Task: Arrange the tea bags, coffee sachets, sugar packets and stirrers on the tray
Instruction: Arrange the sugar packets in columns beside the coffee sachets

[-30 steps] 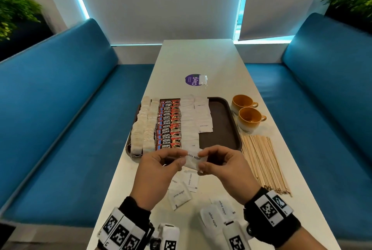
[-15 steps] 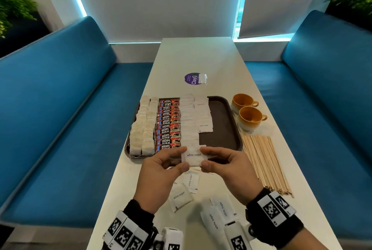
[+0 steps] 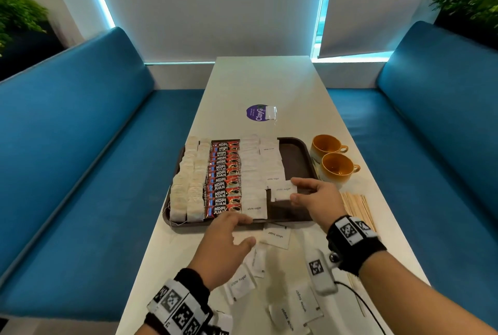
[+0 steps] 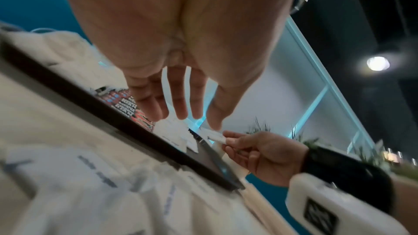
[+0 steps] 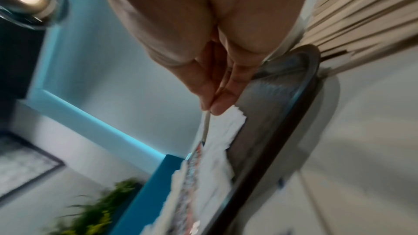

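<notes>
One white sugar packet pinched in the person's right hand over the brown tray, beside rows of sugar, coffee sachets and tea bags, left hand hovered flat-fingered and empty at the near rim, stirrers lay on the table.

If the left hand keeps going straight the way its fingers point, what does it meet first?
Probably the nearest white sugar packet at the tray's near rim; the left hand's straight fingers point at it. Depth is unclear, so they may already touch.

We are reading "KOPI JUAN" on coffee sachets, "white sugar" on sugar packets, "ClayG" on the purple bench sticker.
</notes>
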